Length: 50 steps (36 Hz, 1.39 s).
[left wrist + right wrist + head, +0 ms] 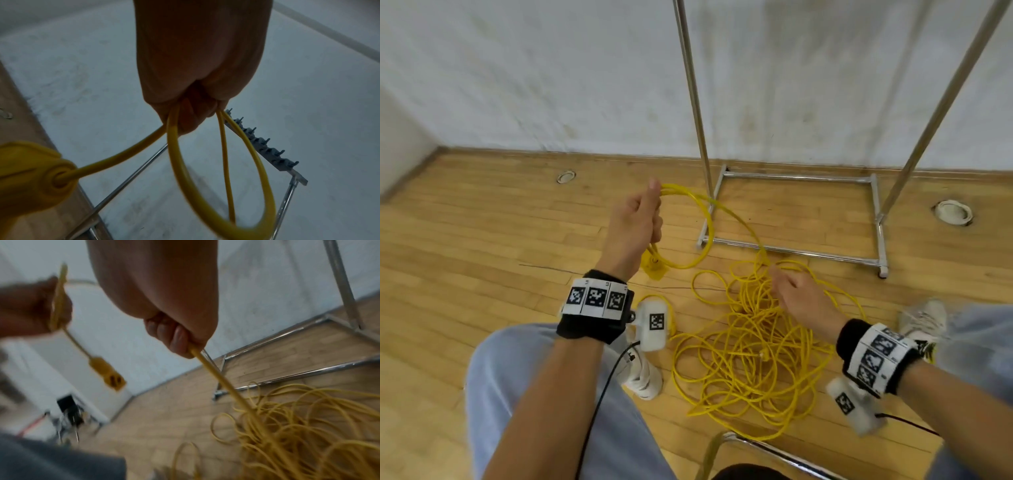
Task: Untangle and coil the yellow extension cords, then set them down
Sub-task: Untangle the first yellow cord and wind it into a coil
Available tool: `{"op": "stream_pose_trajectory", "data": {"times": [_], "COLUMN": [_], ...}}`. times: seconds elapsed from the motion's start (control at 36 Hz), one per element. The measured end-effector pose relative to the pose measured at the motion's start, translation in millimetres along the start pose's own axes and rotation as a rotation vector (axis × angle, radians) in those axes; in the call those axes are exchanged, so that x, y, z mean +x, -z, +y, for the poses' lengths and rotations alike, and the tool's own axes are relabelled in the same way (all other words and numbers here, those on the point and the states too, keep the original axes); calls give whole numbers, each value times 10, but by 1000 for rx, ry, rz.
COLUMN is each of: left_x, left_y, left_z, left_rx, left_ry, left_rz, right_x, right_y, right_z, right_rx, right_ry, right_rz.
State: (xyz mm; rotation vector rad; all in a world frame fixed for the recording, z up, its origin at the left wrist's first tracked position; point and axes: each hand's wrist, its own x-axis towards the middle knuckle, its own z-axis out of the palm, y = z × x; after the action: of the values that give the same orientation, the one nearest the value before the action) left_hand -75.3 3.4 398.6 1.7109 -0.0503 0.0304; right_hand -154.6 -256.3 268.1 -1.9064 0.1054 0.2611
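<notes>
I was seated, looking down at a wooden floor (482,240) with a pale wall beyond it. My left hand (635,222) was raised ahead of me, fingers curled tight round the first loops of a yellow extension cord (707,226). The coil (224,178) was small, only one or two turns as far as I could count, hanging below my fist. The cord's yellow socket end (654,269) dangled just beneath that hand.

My right hand (799,296) was lower and to the right, fingers closed round a single strand (222,382) that ran down into the tangle (756,346). That tangle lay on the floor between my knees, a wide, loose heap of crossing loops, with a small plug-like piece (763,354) showing in its middle.

By my judgement the work had barely started: a first turn or two gathered, nearly all the cord left to free and wind, and nothing set down coiled. I could not tell how many cords the heap held.

A chrome rack (791,212) stood on the floor beyond the tangle, to the right.
</notes>
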Motion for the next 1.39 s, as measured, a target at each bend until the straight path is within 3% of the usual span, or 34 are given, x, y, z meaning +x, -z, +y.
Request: {"op": "stream_pose_trajectory", "data": {"times": [0.06,0.22,0.36,0.5,0.67,0.78,0.92,1.03,1.17,1.28,1.39], "left_x": [-3,-99,-233,-301,-218,-114,-60,-100,-268,-311,-340], "left_y": [-5,-140,-366,-541,-487,-351,-132,-131,-271,-347,-378], "left_z": [3,-37,-116,-142,-184,-135,-113,-49,20,6,-7], "left_rx": [9,42,-15,-199,-491,-885,-1243,-1064,-726,-426,-164], "left_ry": [23,53,104,153,274,359,397,359,374,324,229], "left_rz": [-59,-170,-200,-225,-133,-121,-337,-407,-553,-590,-608], "right_x": [62,115,0,-79,-78,-82,-74,-44,74,134,122], "right_y": [127,447,328,138,159,183,211,241,274,318,367], "right_z": [-209,-845,-965,-992,-979,-944,-836,-764,-742,-782,-862], "right_rx": [128,395,190,39,-41,-139,-396,-600,-694,-519,-283], "right_ry": [10,159,406,537,623,636,652,592,399,265,248], "right_rz": [106,226,157,124,142,29,-265,-369,-219,-77,100]}}
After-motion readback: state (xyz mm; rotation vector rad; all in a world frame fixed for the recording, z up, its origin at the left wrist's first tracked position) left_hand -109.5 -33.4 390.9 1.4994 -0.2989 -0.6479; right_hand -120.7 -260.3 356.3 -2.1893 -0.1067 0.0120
